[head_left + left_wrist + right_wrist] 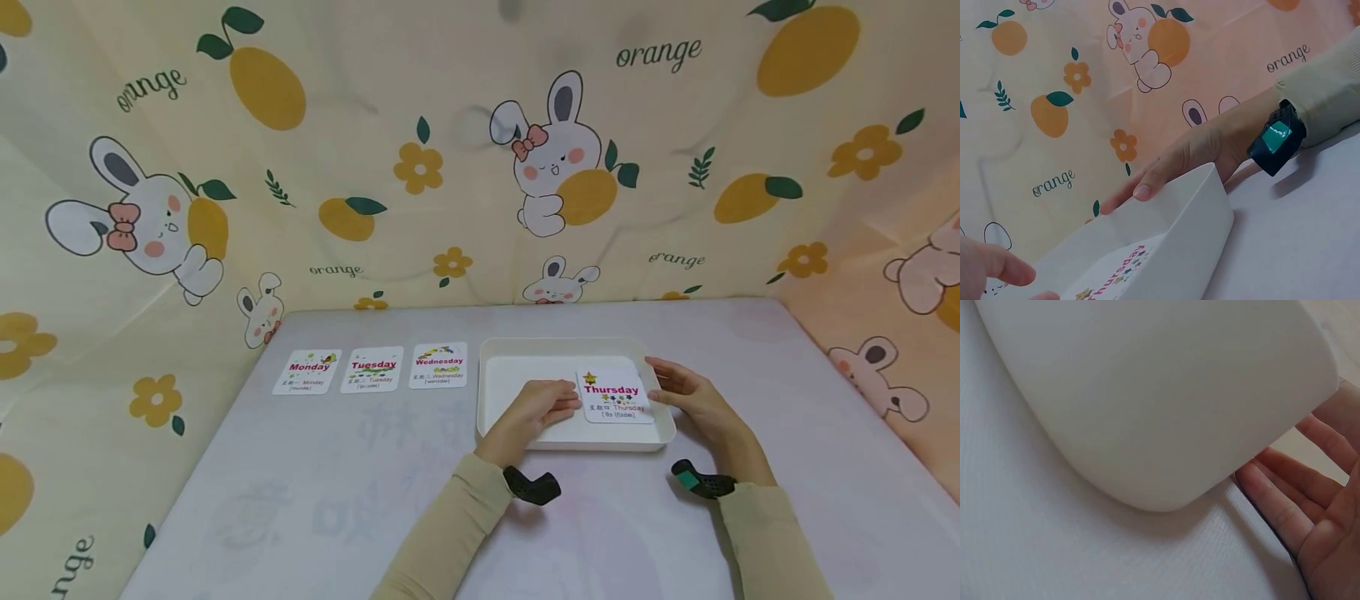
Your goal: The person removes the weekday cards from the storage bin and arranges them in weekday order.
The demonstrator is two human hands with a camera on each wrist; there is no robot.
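A white card printed "Thursday" [617, 412] lies in a shallow white tray [501, 343]. My left hand [529, 414] is over the tray's interior, its fingertips close to the card's left edge. I cannot tell whether they touch it. In the left wrist view, the left fingers [1013, 269] are spread apart with nothing between them. At the tray's right end, my right hand [705, 408] holds the rim, thumb over the top. In the right wrist view, the right fingers [1282, 509] meet the tray's outer wall [1166, 412], which hides some fingertips.
Left of the tray, three cards lie in a row: "Monday" [306, 373], "Tuesday" [372, 379] and "Wednesday" [438, 374]. A pale cloth covers the table [300, 475]. A printed fabric backdrop [420, 83] with rabbits and oranges rises behind and at both sides.
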